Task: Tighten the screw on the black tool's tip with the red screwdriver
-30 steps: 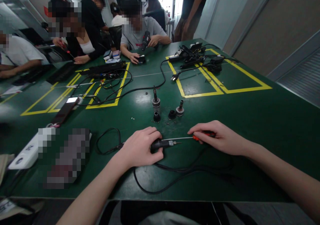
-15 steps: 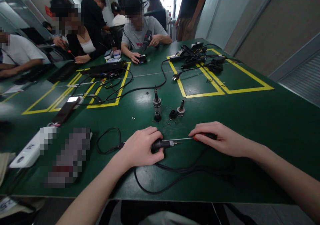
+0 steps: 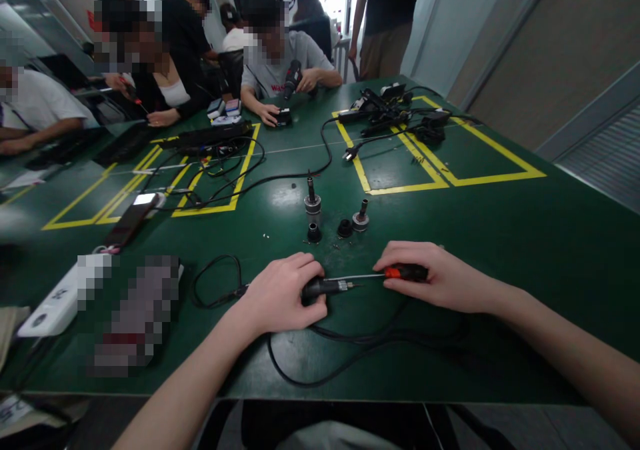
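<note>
My left hand (image 3: 287,291) lies curled over a black cylindrical tool handle (image 3: 316,289), pressing it on the green tabletop. A ribbed metal collar (image 3: 342,286) and a thin pin stick out of the handle's right end. To the right, my right hand (image 3: 433,271) grips a red-and-black screwdriver (image 3: 400,273) between thumb and fingers. Its long shaft (image 3: 363,277) points left, beside the handle; the tip is hidden by my left hand. Beyond the hands stand a metal cylindrical part (image 3: 313,205), a shorter metal part (image 3: 361,217) and two black cone-shaped pieces (image 3: 345,229).
A black cable (image 3: 320,385) loops near the table's front edge. At left lie a white power strip (image 3: 43,313) and a phone (image 3: 133,220). Tangled cords (image 3: 385,113) sit by yellow tape outlines. Across the table a co-worker (image 3: 285,57) holds a drill.
My right hand's fingers have shifted on the screwdriver, showing more of its red-and-black handle, and sit slightly further left. My left hand stays on the black tool handle.
</note>
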### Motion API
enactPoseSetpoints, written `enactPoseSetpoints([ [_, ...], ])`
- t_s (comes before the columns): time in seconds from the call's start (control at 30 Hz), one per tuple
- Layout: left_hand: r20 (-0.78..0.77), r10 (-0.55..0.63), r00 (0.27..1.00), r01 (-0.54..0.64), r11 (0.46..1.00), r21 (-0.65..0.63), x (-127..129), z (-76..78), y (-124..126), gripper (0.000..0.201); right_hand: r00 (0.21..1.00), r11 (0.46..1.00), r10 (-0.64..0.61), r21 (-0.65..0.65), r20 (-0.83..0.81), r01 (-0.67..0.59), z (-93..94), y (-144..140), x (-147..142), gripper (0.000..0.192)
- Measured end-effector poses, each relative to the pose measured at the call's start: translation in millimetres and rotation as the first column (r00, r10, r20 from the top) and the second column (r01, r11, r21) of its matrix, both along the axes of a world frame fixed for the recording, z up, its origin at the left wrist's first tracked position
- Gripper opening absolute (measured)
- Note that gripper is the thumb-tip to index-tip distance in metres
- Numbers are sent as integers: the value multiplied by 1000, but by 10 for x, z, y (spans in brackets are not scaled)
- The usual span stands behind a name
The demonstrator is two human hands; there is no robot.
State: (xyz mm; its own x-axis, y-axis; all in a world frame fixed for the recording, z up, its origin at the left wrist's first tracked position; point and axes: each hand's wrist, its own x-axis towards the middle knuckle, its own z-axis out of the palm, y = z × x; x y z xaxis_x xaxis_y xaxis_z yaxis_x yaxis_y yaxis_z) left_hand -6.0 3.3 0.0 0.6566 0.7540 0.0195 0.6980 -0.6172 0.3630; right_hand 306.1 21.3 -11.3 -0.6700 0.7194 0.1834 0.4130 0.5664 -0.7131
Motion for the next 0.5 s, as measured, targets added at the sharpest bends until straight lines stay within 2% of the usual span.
enactPoseSetpoints([
  [0.17,1,2,1000,-2,1000,-7,-2,6,-4,11,1000,1000,-11,21,22,10,7,-7,6,25],
  [0.4,-1,7,1000,-7,1000,-4,0,12,-9,11,998,998,-64,25,0,64,42,-6,50,22],
  [0.5,1,5,1000,-5,1000,2,-1,6,-10,11,998,998,-45,46,-40,47,32,-6,58,22],
])
